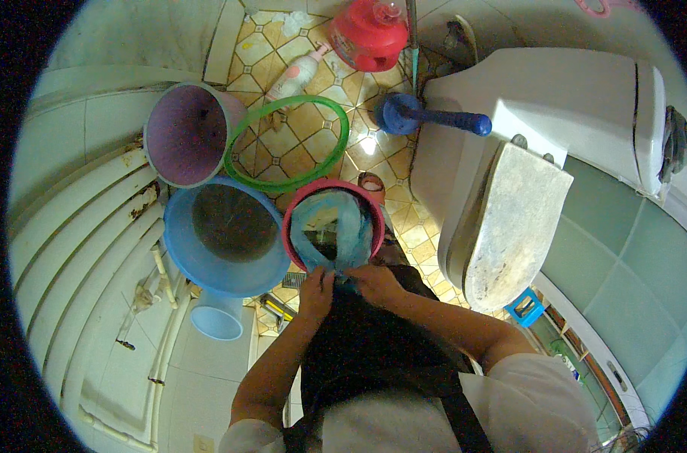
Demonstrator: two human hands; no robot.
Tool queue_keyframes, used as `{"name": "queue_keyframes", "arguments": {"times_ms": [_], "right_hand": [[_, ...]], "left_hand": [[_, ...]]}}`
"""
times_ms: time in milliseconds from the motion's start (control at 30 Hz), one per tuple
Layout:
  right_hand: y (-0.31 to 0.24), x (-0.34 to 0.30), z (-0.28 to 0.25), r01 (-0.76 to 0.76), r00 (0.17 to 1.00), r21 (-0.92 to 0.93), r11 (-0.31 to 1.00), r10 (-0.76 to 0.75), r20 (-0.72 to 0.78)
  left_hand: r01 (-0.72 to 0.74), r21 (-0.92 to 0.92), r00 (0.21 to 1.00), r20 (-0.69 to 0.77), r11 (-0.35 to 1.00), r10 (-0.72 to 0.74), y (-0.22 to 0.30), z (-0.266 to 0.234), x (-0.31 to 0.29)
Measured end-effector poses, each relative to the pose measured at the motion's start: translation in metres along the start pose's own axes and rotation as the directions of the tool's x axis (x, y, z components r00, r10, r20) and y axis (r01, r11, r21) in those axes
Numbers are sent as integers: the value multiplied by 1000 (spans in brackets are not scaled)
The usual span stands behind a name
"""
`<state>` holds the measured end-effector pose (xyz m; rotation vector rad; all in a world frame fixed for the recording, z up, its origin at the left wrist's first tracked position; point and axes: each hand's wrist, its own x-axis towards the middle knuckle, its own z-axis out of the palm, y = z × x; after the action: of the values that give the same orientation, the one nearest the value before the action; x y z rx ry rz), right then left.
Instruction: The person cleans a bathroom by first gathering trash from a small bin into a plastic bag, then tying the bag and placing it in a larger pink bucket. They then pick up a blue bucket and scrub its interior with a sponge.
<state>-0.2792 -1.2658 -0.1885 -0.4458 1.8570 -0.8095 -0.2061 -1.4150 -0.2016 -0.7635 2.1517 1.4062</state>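
Right in front of me stands a red-rimmed bin (379,215) lined with a translucent blue plastic bag (353,230). Both hands are at its near rim, close together. My left hand (317,294) is closed, its fingers pinching the bag's edge. Beside it, my right hand (373,286) also has its fingers closed on the bag's edge. The fingertips are small and partly hidden. Just beyond the bin, a green plastic ring (344,143) is propped up, its left side by a purple bin (188,132).
A blue tub (179,245) of dark water adjoins the bin's left. A toilet (521,226), its lid lowered, stands right, with a blue toilet brush (449,121) beside it. Beyond are a red jug (370,36) and a lying pump bottle (296,74). A white radiator (79,200) lines the left wall.
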Motion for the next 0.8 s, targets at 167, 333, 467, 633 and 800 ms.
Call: {"name": "queue_keyframes", "arguments": {"times_ms": [167, 333, 467, 633, 800], "right_hand": [[-2, -3, 20, 171, 980, -27, 985, -168, 107], [-6, -7, 17, 131, 948, 46, 990, -139, 285], [10, 7, -11, 45, 997, 20, 999, -47, 59], [71, 74, -36, -232, 933, -165, 959, 172, -315], [178, 151, -1, -269, 945, -128, 955, 236, -226]], "left_hand": [[-44, 45, 989, 142, 998, 37, -4, 6, 17], [-220, 263, 957, 242, 939, 157, -47, 8, 4], [-72, 285, 941, 338, 956, -30, -16, -18, 2], [-40, 396, 912, 389, 917, -128, -4, -37, -24], [-161, 426, 845, 525, 890, -98, -12, -47, -40]]}}
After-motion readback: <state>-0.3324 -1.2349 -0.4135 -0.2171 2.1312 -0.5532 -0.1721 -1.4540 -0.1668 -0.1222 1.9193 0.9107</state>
